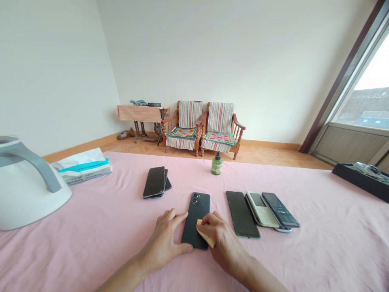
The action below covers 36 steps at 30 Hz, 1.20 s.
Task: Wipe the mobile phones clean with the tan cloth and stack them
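A black smartphone [198,211] lies face down on the pink cloth [100,227], camera end away from me. My left hand [165,243] rests flat against its left edge, fingers stretched along it. My right hand [220,237] is closed on a small yellow cloth [205,237] and presses it onto the phone's near right corner.
A stack of dark phones [155,182] lies to the left; a black smartphone [242,213], a white keypad phone [261,209] and a black keypad phone [280,209] lie to the right. A green bottle [216,164] stands behind. A tissue pack [82,165], a white appliance [27,186] and a black tray [361,178] sit at the edges.
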Tool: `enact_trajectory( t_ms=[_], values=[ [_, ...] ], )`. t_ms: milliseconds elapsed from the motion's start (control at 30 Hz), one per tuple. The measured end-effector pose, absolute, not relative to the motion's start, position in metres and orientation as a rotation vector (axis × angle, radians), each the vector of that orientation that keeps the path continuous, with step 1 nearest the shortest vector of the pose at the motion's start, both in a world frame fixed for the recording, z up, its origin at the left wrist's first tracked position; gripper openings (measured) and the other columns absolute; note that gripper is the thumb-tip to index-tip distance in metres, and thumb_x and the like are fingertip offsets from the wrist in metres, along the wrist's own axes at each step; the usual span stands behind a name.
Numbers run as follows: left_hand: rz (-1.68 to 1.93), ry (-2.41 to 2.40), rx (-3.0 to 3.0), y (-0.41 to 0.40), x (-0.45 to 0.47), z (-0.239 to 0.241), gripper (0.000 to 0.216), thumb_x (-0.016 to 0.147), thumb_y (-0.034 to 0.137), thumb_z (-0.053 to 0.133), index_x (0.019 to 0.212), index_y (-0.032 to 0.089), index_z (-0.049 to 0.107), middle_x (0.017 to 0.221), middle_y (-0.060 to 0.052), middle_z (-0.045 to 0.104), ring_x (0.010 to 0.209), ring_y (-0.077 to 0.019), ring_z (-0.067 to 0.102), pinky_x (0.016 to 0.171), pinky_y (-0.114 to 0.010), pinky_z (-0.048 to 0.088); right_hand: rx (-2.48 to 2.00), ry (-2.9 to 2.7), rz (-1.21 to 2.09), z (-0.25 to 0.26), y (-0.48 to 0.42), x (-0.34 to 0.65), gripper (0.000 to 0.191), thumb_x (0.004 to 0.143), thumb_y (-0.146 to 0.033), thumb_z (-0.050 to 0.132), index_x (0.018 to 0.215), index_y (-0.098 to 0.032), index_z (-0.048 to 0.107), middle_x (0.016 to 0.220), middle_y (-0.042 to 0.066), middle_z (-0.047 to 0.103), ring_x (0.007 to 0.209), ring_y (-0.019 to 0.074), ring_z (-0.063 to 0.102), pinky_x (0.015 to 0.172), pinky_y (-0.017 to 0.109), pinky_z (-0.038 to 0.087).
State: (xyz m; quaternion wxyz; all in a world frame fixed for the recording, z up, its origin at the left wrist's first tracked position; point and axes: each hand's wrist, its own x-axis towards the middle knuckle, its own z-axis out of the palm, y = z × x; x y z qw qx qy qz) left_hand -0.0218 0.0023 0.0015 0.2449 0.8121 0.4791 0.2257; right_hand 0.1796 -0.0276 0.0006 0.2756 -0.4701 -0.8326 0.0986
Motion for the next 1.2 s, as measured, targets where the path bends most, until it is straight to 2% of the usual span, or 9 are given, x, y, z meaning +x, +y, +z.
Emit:
enact_trajectory(
  t_ms=[133,333,567,667,767,833,1000,1133,1200],
  values=[
    [0.593,1.323,2.217,0.003,-0.020,0.003,0.070,0.058,0.032,0.080,0.123,0.028,0.055,0.115,-0.006,0.056,0.113,-0.0292,0.048,0.098,-0.042,0.036,-1.201,-2.250,0.328,-0.002,-0.045,0.176,0.027,0.087,-0.001,0.044,0.075,-0.019,0.060,0.086,0.003,0.059,0.084,0.0153,0.051,0.070,0.023,0.041],
    [0.488,1.438,2.303,-0.010,0.003,0.014,0.097,0.057,0.036,0.078,0.140,0.023,0.032,0.120,-0.011,0.053,0.113,-0.0316,0.046,0.095,-0.043,0.034,-1.295,-2.179,0.261,-0.003,-0.013,0.187,0.026,0.088,-0.006,0.048,0.070,-0.019,0.060,0.085,0.003,0.059,0.082,0.0148,0.051,0.071,0.023,0.042],
    [0.503,1.579,2.323,-0.018,0.026,0.004,0.107,0.054,0.041,0.077,0.143,0.018,0.023,0.128,-0.015,0.047,0.118,-0.0344,0.040,0.098,-0.046,0.030,-1.328,-2.126,0.249,-0.001,-0.008,0.198,0.029,0.084,0.000,0.046,0.071,-0.019,0.063,0.085,0.004,0.059,0.083,0.0161,0.053,0.072,0.025,0.043],
    [0.554,1.575,2.325,-0.018,0.028,0.001,0.090,0.059,0.039,0.074,0.137,0.016,0.035,0.125,-0.014,0.048,0.117,-0.0330,0.042,0.099,-0.044,0.032,-1.311,-2.106,0.278,-0.004,-0.016,0.200,0.028,0.082,0.000,0.048,0.071,-0.020,0.065,0.081,0.004,0.059,0.081,0.0161,0.054,0.071,0.024,0.043],
    [0.592,1.547,2.381,-0.018,0.032,0.006,0.063,0.061,0.035,0.071,0.118,0.013,0.054,0.115,-0.013,0.054,0.110,-0.0313,0.047,0.095,-0.041,0.038,-1.286,-1.967,0.303,-0.010,-0.015,0.203,0.026,0.083,-0.003,0.049,0.076,-0.020,0.067,0.080,0.004,0.060,0.079,0.0162,0.054,0.071,0.025,0.044],
    [0.578,1.558,2.426,-0.018,0.035,0.012,0.050,0.061,0.032,0.069,0.106,0.013,0.060,0.107,-0.013,0.058,0.104,-0.0311,0.050,0.092,-0.041,0.041,-1.269,-1.865,0.304,-0.014,-0.012,0.206,0.024,0.084,-0.007,0.049,0.079,-0.020,0.069,0.079,0.005,0.060,0.077,0.0165,0.055,0.071,0.027,0.044],
    [0.548,1.586,2.477,-0.019,0.037,0.023,0.028,0.067,0.029,0.062,0.091,0.014,0.063,0.094,-0.012,0.063,0.095,-0.0303,0.056,0.085,-0.039,0.044,-1.264,-1.760,0.290,-0.017,-0.006,0.212,0.025,0.080,-0.006,0.052,0.090,-0.020,0.070,0.080,0.005,0.062,0.078,0.0177,0.056,0.072,0.028,0.044],
    [0.622,1.482,2.418,-0.022,0.026,0.033,0.012,0.080,0.026,0.052,0.084,0.019,0.061,0.079,-0.004,0.064,0.077,-0.0212,0.061,0.073,-0.030,0.045,-1.229,-1.652,0.284,-0.015,-0.007,0.212,0.027,0.079,-0.006,0.050,0.090,-0.020,0.070,0.082,0.006,0.063,0.077,0.0181,0.056,0.069,0.028,0.045],
    [0.649,1.402,2.408,-0.022,0.018,0.036,0.020,0.088,0.025,0.042,0.080,0.020,0.059,0.072,-0.001,0.062,0.068,-0.0171,0.060,0.066,-0.025,0.044,-1.217,-1.610,0.281,-0.014,-0.006,0.211,0.027,0.079,-0.007,0.049,0.090,-0.019,0.070,0.083,0.006,0.063,0.077,0.0181,0.057,0.069,0.028,0.045]
  ],
)
